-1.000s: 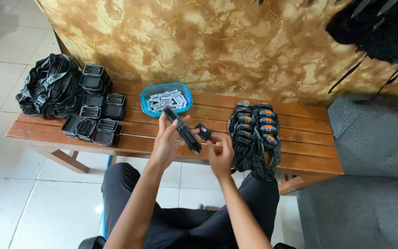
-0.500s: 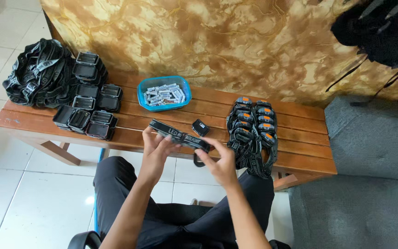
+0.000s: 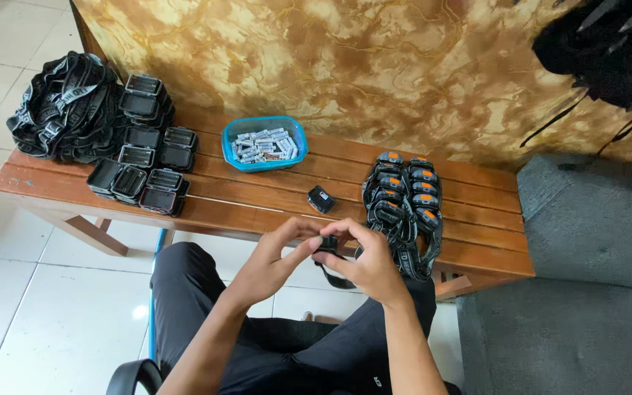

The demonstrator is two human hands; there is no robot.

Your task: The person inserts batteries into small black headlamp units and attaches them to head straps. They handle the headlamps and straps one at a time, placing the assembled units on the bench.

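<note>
Two hands [image 3: 330, 256] gripping small black device [image 3: 327, 243], blue oval tray [image 3: 230, 150] behind

This looks like a home or small back room used as a makeshift assembly spot, not a proper factory. A slatted wooden bench [image 3: 257, 197] serves as the worktable, standing on a white tiled floor [image 3: 31, 292] against a wall covered in gold-brown marbled paper [image 3: 316, 66]. Goods lie on it in batches: a heap of black elastic headbands [image 3: 64, 110] at the far left, rows of small black plastic cases [image 3: 144, 168] beside them, a blue tray of batteries [image 3: 264, 143] in the middle, and a stack of finished headlamps with orange buttons [image 3: 402, 201] to the right. A grey upholstered sofa [image 3: 587, 278] stands on the right.
</note>
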